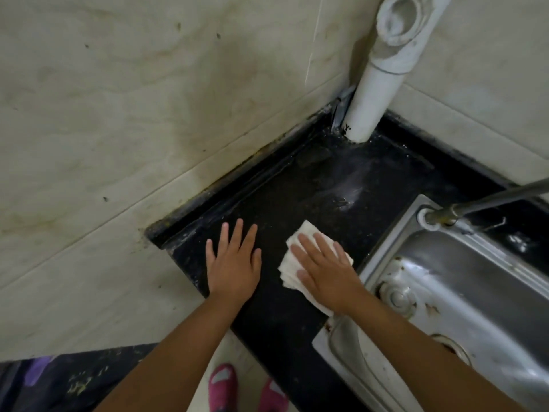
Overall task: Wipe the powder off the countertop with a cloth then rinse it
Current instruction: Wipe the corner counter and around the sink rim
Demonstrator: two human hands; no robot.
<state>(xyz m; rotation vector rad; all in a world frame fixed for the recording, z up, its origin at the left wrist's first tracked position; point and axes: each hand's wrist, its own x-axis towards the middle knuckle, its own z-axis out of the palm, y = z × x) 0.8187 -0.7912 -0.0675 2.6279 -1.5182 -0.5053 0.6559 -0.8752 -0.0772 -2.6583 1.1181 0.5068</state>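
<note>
A folded white cloth point(289, 264) lies flat on the black countertop point(276, 203). My right hand point(325, 270) presses down on the cloth with its fingers spread. Beside it to the left, my left hand point(233, 264) rests palm down on the bare counter and holds nothing. A faint smear of white powder point(355, 188) shows on the counter farther back, toward the corner.
A steel sink point(463, 292) adjoins the counter on the right, with a tap point(487, 203) over its back rim. A white pipe point(374, 93) stands in the far corner. Tiled walls close the left and back. Pink shoes point(222, 388) are on the floor below.
</note>
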